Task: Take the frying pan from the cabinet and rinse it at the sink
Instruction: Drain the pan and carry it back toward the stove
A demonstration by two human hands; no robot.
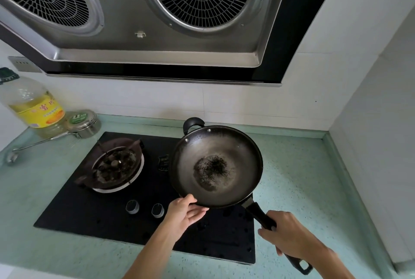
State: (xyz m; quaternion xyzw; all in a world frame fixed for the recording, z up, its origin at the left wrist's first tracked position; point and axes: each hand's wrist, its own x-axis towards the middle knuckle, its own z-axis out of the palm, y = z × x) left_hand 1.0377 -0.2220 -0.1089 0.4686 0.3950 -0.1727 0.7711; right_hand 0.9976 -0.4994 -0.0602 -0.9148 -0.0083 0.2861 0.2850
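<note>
A dark round frying pan [216, 166] with a worn grey inside and a black patch at its bottom is over the right side of the black gas hob [143, 227]. My right hand [289, 233] is closed around the pan's long black handle at the lower right. My left hand [186, 211] touches the pan's near rim from below, thumb on the edge, fingers spread under it. A small black loop handle sticks out at the pan's far side. No sink or cabinet is in view.
The left burner [118, 166] sits on the hob, with two knobs [144, 208] near the front. A large oil bottle [31, 103], a steel tin [83, 122] and a metal ladle [42, 142] stand at the back left of the green counter. A range hood [157, 20] hangs overhead.
</note>
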